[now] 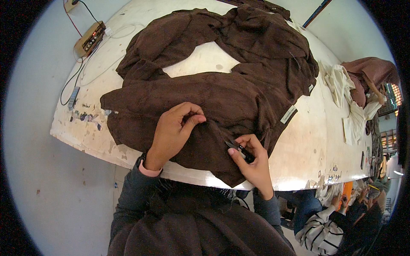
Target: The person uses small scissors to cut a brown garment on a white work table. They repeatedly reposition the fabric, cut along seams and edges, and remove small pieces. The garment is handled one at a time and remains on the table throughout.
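Note:
A dark brown garment (183, 91) lies spread in a loop over the pale table, with a white label (288, 114) at its right edge. My left hand (174, 130) is closed in a pinch on the cloth near the front, where a small fold rises; a loose thread there is too fine to make out. My right hand (253, 160) is closed round small black thread snips (240, 150). Their blades point up and left, close to the fold beside my left fingertips. The exact tip contact cannot be made out.
On the worn table (294, 158), a brown power box (89, 38) with cables stands at the far left, above a grey remote-like object (73, 97). Cream cloth (352, 115) hangs near a person at the right. Another person in a striped garment (322, 230) is at lower right.

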### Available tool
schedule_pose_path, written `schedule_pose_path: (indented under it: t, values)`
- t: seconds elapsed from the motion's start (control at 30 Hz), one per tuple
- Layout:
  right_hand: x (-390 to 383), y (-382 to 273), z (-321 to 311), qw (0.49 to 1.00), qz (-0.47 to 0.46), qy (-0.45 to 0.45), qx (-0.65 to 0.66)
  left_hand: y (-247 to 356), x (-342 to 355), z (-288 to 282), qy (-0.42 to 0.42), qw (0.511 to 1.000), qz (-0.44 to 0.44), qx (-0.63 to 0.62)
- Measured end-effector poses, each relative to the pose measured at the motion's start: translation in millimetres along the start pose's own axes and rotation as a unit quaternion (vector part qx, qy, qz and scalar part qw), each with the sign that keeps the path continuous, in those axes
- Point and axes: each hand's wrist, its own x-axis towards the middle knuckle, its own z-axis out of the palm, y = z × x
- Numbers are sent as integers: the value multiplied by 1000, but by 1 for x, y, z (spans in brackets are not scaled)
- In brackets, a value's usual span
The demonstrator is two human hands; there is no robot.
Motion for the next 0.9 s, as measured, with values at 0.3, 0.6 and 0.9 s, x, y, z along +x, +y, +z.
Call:
schedule_pose_path:
  t: [0.3,0.6,0.9]
  values:
    - [18,-35,25,917,-246,96,-297,12,-16,-2,47,997,17,61]
    - [14,-35,37,892,-229,81,-382,9,-40,-19,69,998,2,-3]
    - [19,-44,16,971,-86,75,-210,-66,-207,-192,299,904,-210,222]
